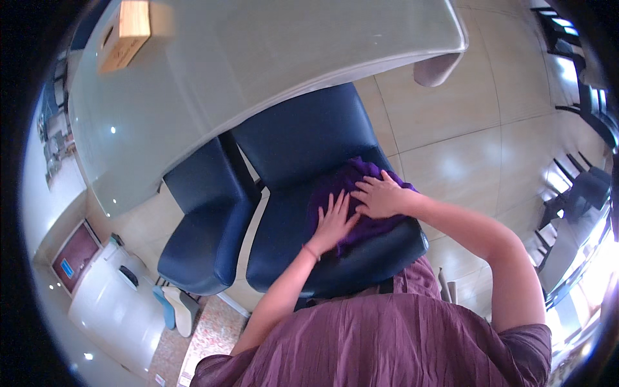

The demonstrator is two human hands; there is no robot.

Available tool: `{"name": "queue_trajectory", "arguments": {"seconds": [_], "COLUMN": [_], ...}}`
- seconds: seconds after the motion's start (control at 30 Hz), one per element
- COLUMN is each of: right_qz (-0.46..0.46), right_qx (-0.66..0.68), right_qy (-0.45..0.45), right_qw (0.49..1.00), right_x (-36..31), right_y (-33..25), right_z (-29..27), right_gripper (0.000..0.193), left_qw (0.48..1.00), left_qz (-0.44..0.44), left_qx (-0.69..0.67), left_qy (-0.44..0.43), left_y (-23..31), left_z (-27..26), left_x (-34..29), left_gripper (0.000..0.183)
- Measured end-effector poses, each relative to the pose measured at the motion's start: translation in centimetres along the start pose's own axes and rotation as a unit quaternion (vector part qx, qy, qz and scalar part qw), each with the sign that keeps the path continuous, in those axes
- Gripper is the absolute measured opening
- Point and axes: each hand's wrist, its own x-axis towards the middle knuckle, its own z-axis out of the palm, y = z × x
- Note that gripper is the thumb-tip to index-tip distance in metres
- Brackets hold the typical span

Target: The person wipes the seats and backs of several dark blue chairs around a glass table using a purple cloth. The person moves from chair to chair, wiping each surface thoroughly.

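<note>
Both hands lay flat with fingers spread, the left hand (333,224) and right hand (380,195) side by side on a purple cloth (351,200) spread over the seat of a dark blue chair (309,138). Bunched near the seat's right edge, the cloth looked liable to slip off onto the tiled floor (464,129) under a sideways push. Room seemed tight: a second blue chair (203,219) stood just beside on the left, and the pale table (258,58) overhung the backrests beyond.

Soft matt purple cloth (351,187) on a smooth, leather-like blue chair (303,142); glossy tabletop (258,58) at twelve o'clock, shiny tiled floor (464,129) at three.
</note>
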Motion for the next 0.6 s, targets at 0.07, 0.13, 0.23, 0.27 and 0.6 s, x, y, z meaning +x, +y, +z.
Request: {"name": "queue_trajectory", "arguments": {"seconds": [0.07,0.13,0.23,0.27,0.6], "right_qz": [0.011,0.015,0.046,0.071,-0.022], "right_qx": [-0.005,-0.012,0.0,0.006,0.02], "right_qy": [0.013,0.017,0.035,0.033,0.04], "right_qw": [1.0,1.0,0.998,0.997,0.999], "right_x": [3.9,7.0,9.9,10.5,9.3], "right_y": [1.8,3.6,4.1,3.6,-9.9], "right_z": [0.7,0.8,0.7,0.4,4.7], "right_gripper": [0.064,0.062,0.06,0.06,0.073], "left_qw": [0.998,0.998,1.0,0.999,0.975], "left_qz": [0.053,0.053,-0.011,-0.036,-0.18], "left_qx": [0.036,0.027,0.008,0.011,0.119], "left_qy": [0.013,0.01,-0.013,-0.034,-0.062], "left_y": [-3.7,-5.9,-8.0,-8.7,-9.2], "left_z": [0.6,0.6,-0.3,-1.0,-5.5], "left_x": [2.8,5.0,6.9,7.0,-6.2], "left_gripper": [0.073,0.07,0.063,0.061,0.075]}}
